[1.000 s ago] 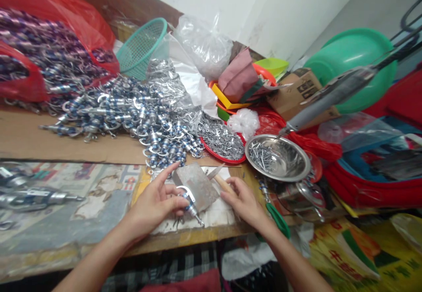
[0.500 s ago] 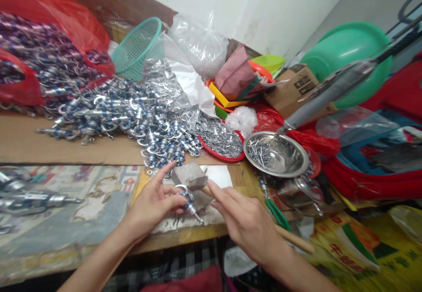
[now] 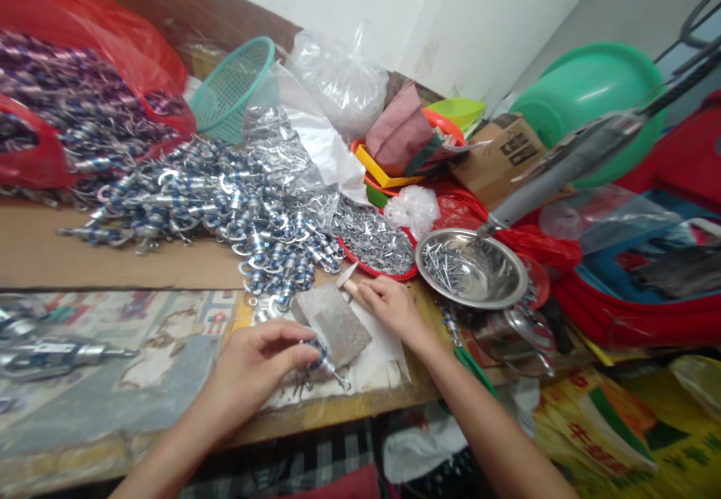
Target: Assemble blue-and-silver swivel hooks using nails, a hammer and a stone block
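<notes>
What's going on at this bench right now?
A person is working with small metal parts, using both bare hands. The left hand pinches a blue-and-silver part at the near side of a metal block. The right hand grips a wooden-handled tool beyond the block. Behind them lies a heap of similar parts, with a red plate of tiny metal pieces and a steel bowl of pins to the right.

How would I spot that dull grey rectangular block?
Find the big heap of silver-and-blue metal parts. In front of it, between the left hand and right hand, sits the grey rectangular block. Unlike the shiny parts, it is broad, flat-topped and dull.
</notes>
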Tool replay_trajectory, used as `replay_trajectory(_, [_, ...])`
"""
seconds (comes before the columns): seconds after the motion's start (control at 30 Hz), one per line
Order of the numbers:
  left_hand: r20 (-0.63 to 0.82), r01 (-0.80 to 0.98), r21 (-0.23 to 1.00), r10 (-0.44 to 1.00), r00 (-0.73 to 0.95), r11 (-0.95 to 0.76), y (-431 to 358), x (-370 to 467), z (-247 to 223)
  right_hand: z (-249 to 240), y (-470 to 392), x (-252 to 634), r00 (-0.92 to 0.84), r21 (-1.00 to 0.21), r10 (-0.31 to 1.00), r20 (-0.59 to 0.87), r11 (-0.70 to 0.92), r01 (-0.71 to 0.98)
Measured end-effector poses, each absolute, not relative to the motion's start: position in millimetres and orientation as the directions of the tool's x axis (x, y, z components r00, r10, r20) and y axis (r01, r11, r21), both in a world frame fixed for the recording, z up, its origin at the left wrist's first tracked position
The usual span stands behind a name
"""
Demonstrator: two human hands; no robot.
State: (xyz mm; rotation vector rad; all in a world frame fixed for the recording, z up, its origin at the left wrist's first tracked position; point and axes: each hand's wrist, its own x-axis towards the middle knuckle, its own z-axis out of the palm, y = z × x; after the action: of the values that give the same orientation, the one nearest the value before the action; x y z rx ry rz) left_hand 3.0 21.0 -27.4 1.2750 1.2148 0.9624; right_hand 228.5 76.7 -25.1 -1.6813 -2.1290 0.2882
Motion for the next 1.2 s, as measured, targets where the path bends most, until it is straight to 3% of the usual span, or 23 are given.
replay_trajectory(0.17, [0.060, 0.100, 0.992, 0.978, 0.202, -0.081, 23, 6, -29, -22, 129, 233, -0.061, -0.307, 0.972, 0.228, 0.131, 0.943])
replay_trajectory(0.3, [0.078, 0.151, 0.982, 0.971, 0.224, -0.114, 23, 9, -30, -26, 151, 238, -0.058, -0.264, 0.981, 0.185, 0.106, 0.959])
replay_trajectory(0.47, [0.068, 0.181, 0.977, 0.970, 0.234, -0.112, 20, 7, -28, -25, 141, 249, -0.020, -0.289, 0.961, 0.277, 0.103, 0.952])
replay_trajectory(0.8, [0.134, 0.212, 0.961, 0.968, 0.211, -0.180, 17, 10, -28, -14, 109, 242, 0.055, -0.582, 0.924, 0.379, 0.192, 0.790])
replay_trajectory(0.9, [0.120, 0.213, 0.963, 0.970, 0.213, -0.166, 15, 10, -28, -7, 79, 215, 0.035, -0.710, 0.948, 0.317, 0.213, 0.672])
replay_trajectory(1.03, [0.081, 0.177, 0.979, 0.989, 0.126, -0.103, 13, 12, -30, -1, 31, 180, 0.027, -0.925, 0.987, 0.156, 0.136, 0.356])
replay_trajectory(1.2, [0.121, 0.146, 0.980, 0.988, 0.096, -0.135, 13, 16, -29, -5, 8, 166, 0.042, -0.953, 0.987, 0.155, 0.138, 0.271])
